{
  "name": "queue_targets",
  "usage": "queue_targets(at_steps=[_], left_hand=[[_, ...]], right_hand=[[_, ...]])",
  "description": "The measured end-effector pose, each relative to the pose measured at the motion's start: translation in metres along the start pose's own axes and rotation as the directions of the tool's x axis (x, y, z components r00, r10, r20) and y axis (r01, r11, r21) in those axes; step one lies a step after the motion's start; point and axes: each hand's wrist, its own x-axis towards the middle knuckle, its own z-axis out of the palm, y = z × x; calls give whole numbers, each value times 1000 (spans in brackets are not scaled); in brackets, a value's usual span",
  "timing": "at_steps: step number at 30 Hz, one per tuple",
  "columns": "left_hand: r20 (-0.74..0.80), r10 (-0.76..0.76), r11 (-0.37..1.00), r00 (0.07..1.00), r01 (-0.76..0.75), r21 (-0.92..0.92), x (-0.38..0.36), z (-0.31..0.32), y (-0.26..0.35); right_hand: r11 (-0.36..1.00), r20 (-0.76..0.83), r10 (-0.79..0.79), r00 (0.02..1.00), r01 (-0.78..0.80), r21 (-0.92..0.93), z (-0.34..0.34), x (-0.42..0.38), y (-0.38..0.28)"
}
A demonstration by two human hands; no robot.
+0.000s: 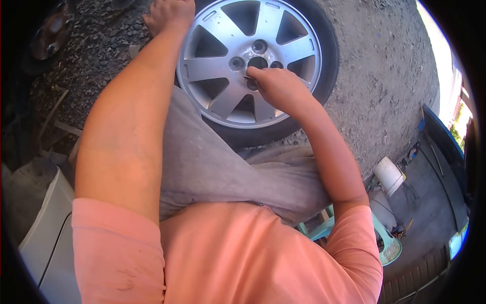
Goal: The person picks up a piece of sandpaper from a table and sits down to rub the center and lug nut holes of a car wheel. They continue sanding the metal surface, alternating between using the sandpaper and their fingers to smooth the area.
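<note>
- On gritty ground ahead of the seated person, a car wheel lies flat, its face turned up; its near edge is close to the person's legs.
- The wheel has a silver spoked face, with bolt holes set around a dark centre hole; a black tyre encircles the rim.
- The two hands are well apart, one at the wheel's outer edge and the other near its middle.
- The right hand is over the hub, its fingers curled and pinched on a small thin piece; most of that piece is hidden, so what it is cannot be told.
- This hand covers part of the near bolt hole and of a spoke.
- The left hand is at the far left side of the tyre, its arm stretched forward; the top of the picture cuts it off, so whether it grips anything cannot be told.
- Grey trousers and a salmon-pink shirt fill the space between the arms.
- To the left are loose stones and a brownish rounded part, with a pale panel lower down.
- To the right, a white container is tilted beside a large dark panel, and a pale green plastic piece shows near the right sleeve.
</note>
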Motion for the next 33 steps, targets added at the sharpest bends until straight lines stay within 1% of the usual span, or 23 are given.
queue_targets(at_steps=[1,4,7,10,13,15,19,23,25,29,33], left_hand=[[-4,9,1000,1000,-9,3,-1,0,0],[-17,6,1000,1000,-6,11,1,-2,0],[-17,10,1000,1000,-10,-5,0,-1,-1],[17,-9,1000,1000,10,-11,-1,-2,2],[21,-20,1000,1000,20,-2,2,-4,2],[15,-14,1000,1000,14,-2,2,-3,0],[17,-15,1000,1000,15,-5,-1,0,0],[2,-16,1000,1000,16,-3,2,1,0],[14,-10,1000,1000,10,-10,2,-2,0],[49,-18,1000,999,19,-6,2,-5,2],[12,-16,1000,1000,16,-7,2,-1,0]], right_hand=[[1000,35,0,999,1,-19,6,2,1],[1000,-88,-13,996,14,18,-1,-5,-2],[1000,-77,5,997,-6,-13,-15,-12,-8],[999,22,15,1000,-14,-52,4,-3,-5],[1000,-61,28,998,-29,-3,-3,-11,-9],[1000,-72,23,997,-23,-6,-12,-15,-12],[999,-50,19,999,-21,-38,5,-7,-6],[999,-72,29,997,-27,21,-2,-12,-5],[999,-76,30,997,-27,42,-10,-16,-7],[999,-54,32,998,-31,9,8,-5,4],[999,-82,14,997,-10,46,-2,-7,3]])
